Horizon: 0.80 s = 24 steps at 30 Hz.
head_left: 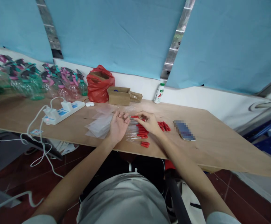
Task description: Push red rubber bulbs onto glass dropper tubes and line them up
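Note:
My right hand (150, 122) pinches the red handle of a small tool (134, 117), which looks like a screwdriver with a thin metal shaft. Its shaft end points left toward my left hand (119, 127), which is palm up with its fingers loosely curled and apart. Nothing shows in the left palm. Below and between the hands lie several more red-handled tools (142, 136), their thin shafts pointing left. Another cluster of red handles (165, 126) lies right of my right hand. Clear plastic bags (99, 126) are spread on the table beside my left hand.
Spray bottles (63, 90) crowd the table's left side. A power strip (64, 112) with white cables lies before them. Behind are a red bag (100, 87), a cardboard box (119, 96) and a white bottle (159, 93). A phone (184, 130) lies at right.

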Each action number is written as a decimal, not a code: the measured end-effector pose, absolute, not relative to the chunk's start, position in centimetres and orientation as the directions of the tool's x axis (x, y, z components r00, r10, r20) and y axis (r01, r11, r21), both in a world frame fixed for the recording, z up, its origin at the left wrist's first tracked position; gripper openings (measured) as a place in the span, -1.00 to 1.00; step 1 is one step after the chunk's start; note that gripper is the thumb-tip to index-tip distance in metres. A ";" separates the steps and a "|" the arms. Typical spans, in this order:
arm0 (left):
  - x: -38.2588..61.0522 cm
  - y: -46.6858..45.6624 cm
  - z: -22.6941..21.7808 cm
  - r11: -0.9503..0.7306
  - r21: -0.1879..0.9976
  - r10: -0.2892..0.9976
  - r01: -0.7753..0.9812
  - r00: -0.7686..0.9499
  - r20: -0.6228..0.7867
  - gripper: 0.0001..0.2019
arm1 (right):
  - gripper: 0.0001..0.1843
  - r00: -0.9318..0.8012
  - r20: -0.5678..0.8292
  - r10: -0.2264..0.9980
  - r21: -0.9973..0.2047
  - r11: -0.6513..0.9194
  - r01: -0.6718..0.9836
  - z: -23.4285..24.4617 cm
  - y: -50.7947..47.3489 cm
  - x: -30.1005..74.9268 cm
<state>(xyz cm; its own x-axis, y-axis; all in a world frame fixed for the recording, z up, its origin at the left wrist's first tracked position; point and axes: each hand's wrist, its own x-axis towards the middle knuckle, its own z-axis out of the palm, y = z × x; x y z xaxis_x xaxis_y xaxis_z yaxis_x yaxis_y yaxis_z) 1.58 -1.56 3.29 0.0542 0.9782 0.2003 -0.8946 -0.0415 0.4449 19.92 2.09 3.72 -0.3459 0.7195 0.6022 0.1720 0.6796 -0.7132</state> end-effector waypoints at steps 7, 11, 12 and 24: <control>2.0 -1.5 3.3 -0.062 0.484 0.974 -0.873 0.053 0.221 -0.61 | -0.63 -0.282 0.619 0.734 -0.712 0.675 0.194 3.7 2.5 20.3; 2.1 -1.5 3.2 -0.059 0.494 0.972 -0.868 0.063 0.226 -0.62 | -0.62 -0.237 0.620 0.748 -0.712 0.663 0.232 3.7 2.8 20.5; 2.2 -1.5 3.2 -0.061 0.495 0.970 -0.867 0.065 0.233 -0.63 | -0.63 -0.230 0.621 0.749 -0.710 0.662 0.239 3.7 2.8 20.5; 2.1 -1.1 2.8 -0.190 0.578 0.975 -0.793 -0.085 0.204 -0.90 | -0.67 -0.196 0.602 0.774 -0.716 0.632 0.297 3.8 4.9 21.8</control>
<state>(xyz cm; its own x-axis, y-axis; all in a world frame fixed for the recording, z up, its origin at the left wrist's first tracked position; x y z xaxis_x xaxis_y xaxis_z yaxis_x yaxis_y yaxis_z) 2.10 -1.14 2.78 -0.0854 0.9753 0.2037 -0.7934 -0.1902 0.5782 21.76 4.86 3.79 -0.1959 0.7739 0.6023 0.2973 0.6322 -0.7155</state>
